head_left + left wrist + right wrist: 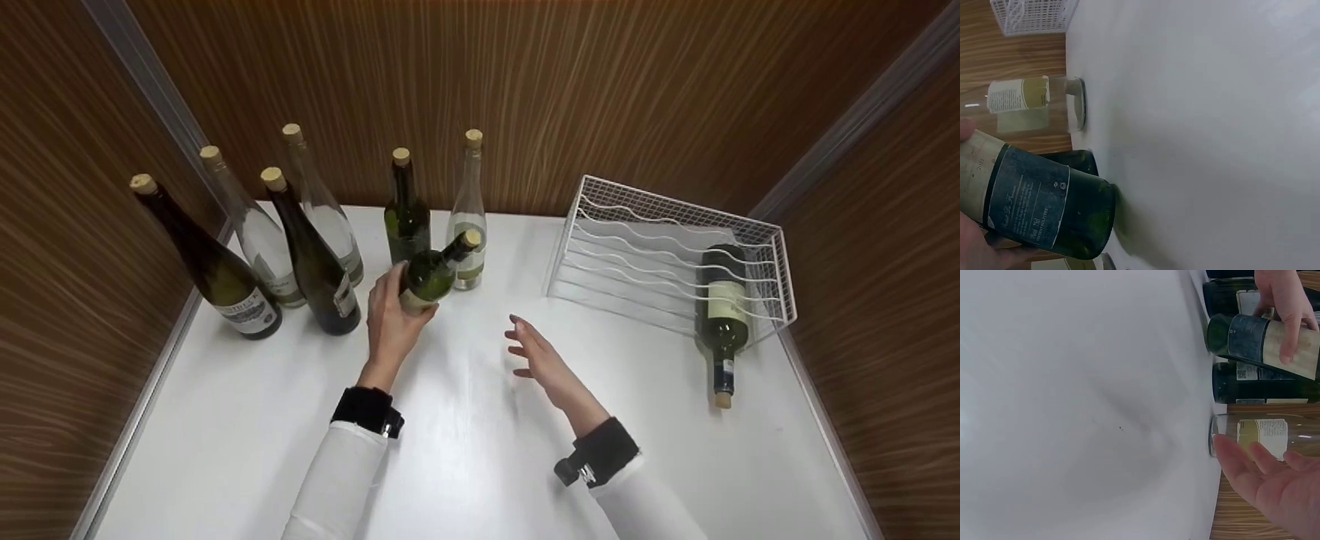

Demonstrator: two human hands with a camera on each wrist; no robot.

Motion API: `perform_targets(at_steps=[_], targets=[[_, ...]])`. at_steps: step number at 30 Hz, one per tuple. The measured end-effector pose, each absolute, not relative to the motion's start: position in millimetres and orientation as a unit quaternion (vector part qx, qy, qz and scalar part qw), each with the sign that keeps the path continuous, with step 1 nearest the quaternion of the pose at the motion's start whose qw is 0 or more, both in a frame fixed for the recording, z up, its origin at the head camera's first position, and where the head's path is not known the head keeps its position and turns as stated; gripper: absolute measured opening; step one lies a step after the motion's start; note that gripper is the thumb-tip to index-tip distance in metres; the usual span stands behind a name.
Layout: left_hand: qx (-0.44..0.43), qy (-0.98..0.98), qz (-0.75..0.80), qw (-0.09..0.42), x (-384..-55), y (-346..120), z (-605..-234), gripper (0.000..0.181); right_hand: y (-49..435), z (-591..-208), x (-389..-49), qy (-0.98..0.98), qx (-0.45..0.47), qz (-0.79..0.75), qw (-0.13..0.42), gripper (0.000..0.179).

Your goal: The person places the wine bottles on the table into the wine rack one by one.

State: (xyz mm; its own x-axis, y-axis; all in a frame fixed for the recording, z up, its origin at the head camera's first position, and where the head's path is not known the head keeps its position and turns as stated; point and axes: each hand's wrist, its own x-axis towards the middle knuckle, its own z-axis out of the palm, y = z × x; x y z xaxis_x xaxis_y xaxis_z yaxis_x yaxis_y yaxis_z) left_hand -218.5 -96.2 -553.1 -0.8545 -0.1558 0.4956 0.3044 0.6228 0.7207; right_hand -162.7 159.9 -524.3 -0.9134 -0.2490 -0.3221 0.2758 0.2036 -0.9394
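Note:
My left hand (396, 311) grips a green wine bottle (430, 276) round its body and holds it tilted, its corked neck leaning right in the head view. The left wrist view shows this bottle's dark blue back label (1027, 197) and its base close to the tabletop. My right hand (546, 361) is held over the table with fingers apart and nothing in it. Just behind the gripped bottle stand another green bottle (406, 217) and a clear bottle (468, 202) with a cork. A white wire rack (652, 232) lies to the right.
One green bottle (726, 300) lies in the rack's right end, its neck pointing toward me. At the left stand dark bottles (244, 296) (322, 289) and clear bottles (262, 236) (326, 214), all corked. Wood-patterned panels (525, 97) enclose the white table (465, 465).

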Motion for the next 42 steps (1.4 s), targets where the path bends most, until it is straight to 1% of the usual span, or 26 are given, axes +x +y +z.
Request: perform_targets(at_steps=[6,11,17,21,26,30,32,36,40,42], targets=[[-0.103,-0.889,-0.342,0.286,-213,-91,-549,0.08,167,-519,-165,0.743,-0.004,-0.637,0.208,0.066],[-0.138,-0.9,-0.301,0.282,-210,-88,-547,0.082,173,-512,-167,0.742,-0.012,-0.641,0.198,0.065],[-0.169,-0.907,-0.267,0.279,-209,-87,-549,0.086,177,-506,-168,0.732,-0.026,-0.651,0.2,0.072],[-0.186,-0.914,-0.232,0.278,-208,-87,-550,0.086,180,-506,-168,0.676,-0.028,-0.7,0.227,0.074],[-0.202,-0.923,-0.193,0.264,-205,-86,-550,0.089,188,-512,-170,0.546,-0.018,-0.787,0.286,0.076],[-0.214,-0.927,-0.17,0.256,-202,-86,-549,0.092,194,-516,-172,0.474,-0.018,-0.816,0.331,0.08],[-0.221,-0.928,-0.157,0.255,-201,-86,-548,0.09,197,-515,-172,0.449,-0.026,-0.823,0.348,0.076],[-0.238,-0.927,-0.135,0.258,-201,-85,-547,0.087,204,-509,-172,0.451,-0.061,-0.81,0.368,0.061],[-0.256,-0.924,-0.111,0.263,-200,-82,-548,0.087,207,-501,-171,0.54,-0.103,-0.753,0.363,0.053],[-0.265,-0.922,-0.097,0.264,-199,-80,-549,0.088,204,-497,-170,0.613,-0.12,-0.699,0.35,0.053]])
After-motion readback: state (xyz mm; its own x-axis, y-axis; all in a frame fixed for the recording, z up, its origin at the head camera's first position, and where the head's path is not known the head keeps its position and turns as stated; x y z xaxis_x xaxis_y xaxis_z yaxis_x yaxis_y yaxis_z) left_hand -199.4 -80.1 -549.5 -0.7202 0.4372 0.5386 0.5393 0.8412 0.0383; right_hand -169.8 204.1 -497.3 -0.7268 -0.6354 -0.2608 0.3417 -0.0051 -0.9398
